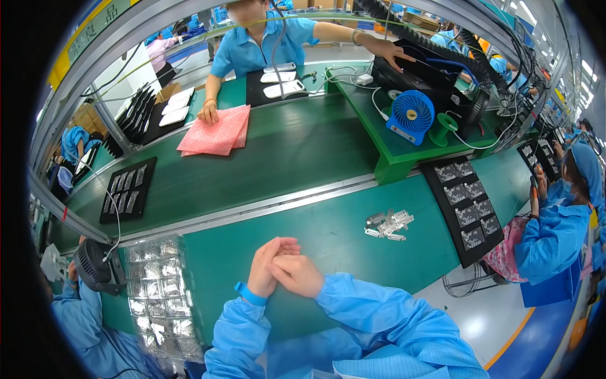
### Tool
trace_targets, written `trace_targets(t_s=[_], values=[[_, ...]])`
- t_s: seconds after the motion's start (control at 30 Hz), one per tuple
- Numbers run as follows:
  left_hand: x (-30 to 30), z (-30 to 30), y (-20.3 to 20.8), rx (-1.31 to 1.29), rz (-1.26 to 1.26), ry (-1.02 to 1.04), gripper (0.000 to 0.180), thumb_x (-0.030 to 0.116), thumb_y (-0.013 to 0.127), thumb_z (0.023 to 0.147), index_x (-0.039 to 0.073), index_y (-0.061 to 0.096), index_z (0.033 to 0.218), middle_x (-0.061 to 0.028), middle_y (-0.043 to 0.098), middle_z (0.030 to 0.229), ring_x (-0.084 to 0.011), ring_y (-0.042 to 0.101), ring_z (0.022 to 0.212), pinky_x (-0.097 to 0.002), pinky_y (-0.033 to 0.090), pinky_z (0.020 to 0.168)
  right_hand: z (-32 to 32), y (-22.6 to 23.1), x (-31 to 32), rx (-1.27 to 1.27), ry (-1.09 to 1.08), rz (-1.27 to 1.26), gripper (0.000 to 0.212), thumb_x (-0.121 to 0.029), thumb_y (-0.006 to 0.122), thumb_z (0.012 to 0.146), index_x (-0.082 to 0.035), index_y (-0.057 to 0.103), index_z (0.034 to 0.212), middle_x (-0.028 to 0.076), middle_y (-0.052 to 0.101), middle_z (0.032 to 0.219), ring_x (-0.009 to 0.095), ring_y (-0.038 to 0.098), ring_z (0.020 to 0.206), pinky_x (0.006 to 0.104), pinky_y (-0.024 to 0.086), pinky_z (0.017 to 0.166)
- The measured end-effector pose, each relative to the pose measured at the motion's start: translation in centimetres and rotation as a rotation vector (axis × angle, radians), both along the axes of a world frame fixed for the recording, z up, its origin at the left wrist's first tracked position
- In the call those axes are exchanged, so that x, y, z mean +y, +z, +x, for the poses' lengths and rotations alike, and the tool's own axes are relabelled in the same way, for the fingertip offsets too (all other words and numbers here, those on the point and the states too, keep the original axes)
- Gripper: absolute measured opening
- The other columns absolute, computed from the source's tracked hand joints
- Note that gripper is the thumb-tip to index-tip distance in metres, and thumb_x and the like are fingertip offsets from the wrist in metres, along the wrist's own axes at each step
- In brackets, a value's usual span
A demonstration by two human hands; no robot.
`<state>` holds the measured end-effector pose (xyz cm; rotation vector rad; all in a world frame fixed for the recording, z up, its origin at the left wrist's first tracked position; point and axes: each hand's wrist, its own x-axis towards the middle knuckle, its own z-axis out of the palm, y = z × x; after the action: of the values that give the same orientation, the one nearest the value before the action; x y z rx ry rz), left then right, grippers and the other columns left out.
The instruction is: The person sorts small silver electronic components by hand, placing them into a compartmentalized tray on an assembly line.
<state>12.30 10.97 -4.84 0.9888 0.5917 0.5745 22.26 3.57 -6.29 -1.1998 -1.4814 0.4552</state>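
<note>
My two hands meet above the near edge of the green table, in the middle of the view. My left hand (261, 268), with a blue band at the wrist, has its fingers pressed together and bent over toward the right. Against its palm side lies my right hand (299, 275), closed, its thumb across my left hand and its other fingers mostly hidden. No object shows in either hand. To the right, apart from both, is a small heap of metal parts (389, 225). A clear plastic blister tray (158, 287) with silvery parts lies to the left.
A black tray of circuit boards (464, 208) lies at right; a smaller black tray (128, 189) sits on the conveyor (284, 155). Across it, a co-worker touches pink bubble bags (216, 131). A blue fan (411, 118) stands on a green shelf (385, 161). Co-workers sit at both sides.
</note>
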Motion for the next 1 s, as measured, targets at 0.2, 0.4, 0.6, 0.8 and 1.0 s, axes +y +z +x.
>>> trace_targets(t_s=[0.2, 0.4, 0.6, 0.8, 1.0], values=[[-0.1, -0.1, 0.2, -0.005, -0.006, 0.003, 0.04, 0.031, 0.044, 0.104, -0.005, 0.062, 0.109, -0.0125, 0.067, 0.098, -0.0184, 0.062, 0.092, -0.0312, 0.051, 0.087, -0.1, -0.2, 0.0, 0.015, -0.001, 0.005, 0.024, -0.021, 0.058, 0.096, -0.003, 0.058, 0.08, 0.016, 0.063, 0.075, 0.036, 0.063, 0.07, 0.0438, 0.049, 0.061], [0.2, 0.0, -0.2, 0.021, -0.027, 0.015, 0.04, 0.029, 0.044, 0.104, -0.006, 0.062, 0.11, -0.0151, 0.066, 0.101, -0.0194, 0.062, 0.093, -0.0312, 0.051, 0.085, -0.1, -0.2, 0.0, 0.06, 0.006, -0.04, 0.024, -0.024, 0.057, 0.097, -0.005, 0.06, 0.082, 0.017, 0.064, 0.077, 0.037, 0.064, 0.071, 0.0444, 0.05, 0.062], [0.3, -0.1, -0.7, 0.038, -0.04, 0.02, 0.038, 0.027, 0.045, 0.104, -0.006, 0.062, 0.111, -0.0151, 0.067, 0.101, -0.0199, 0.063, 0.091, -0.0316, 0.052, 0.083, 0.3, -1.1, -0.1, 0.008, 0.073, -0.126, 0.02, -0.024, 0.057, 0.097, -0.006, 0.062, 0.089, 0.015, 0.065, 0.082, 0.037, 0.064, 0.074, 0.0437, 0.051, 0.064], [0.5, -0.4, -0.9, 0.051, -0.067, 0.018, 0.038, 0.027, 0.045, 0.104, -0.007, 0.061, 0.112, -0.0157, 0.067, 0.102, -0.0204, 0.064, 0.092, -0.0324, 0.053, 0.084, -0.1, -1.7, 0.2, 0.038, 0.087, -0.122, 0.022, -0.022, 0.056, 0.097, -0.005, 0.063, 0.086, 0.015, 0.065, 0.083, 0.036, 0.064, 0.075, 0.0424, 0.052, 0.066], [0.8, -0.6, -0.8, 0.076, -0.059, 0.024, 0.038, 0.029, 0.049, 0.103, -0.005, 0.062, 0.113, -0.0151, 0.068, 0.102, -0.0201, 0.065, 0.093, -0.032, 0.053, 0.085, -0.4, -1.6, 0.3, 0.036, 0.1, -0.135, 0.02, -0.021, 0.056, 0.096, -0.005, 0.062, 0.085, 0.015, 0.064, 0.082, 0.035, 0.064, 0.074, 0.0419, 0.052, 0.065]])
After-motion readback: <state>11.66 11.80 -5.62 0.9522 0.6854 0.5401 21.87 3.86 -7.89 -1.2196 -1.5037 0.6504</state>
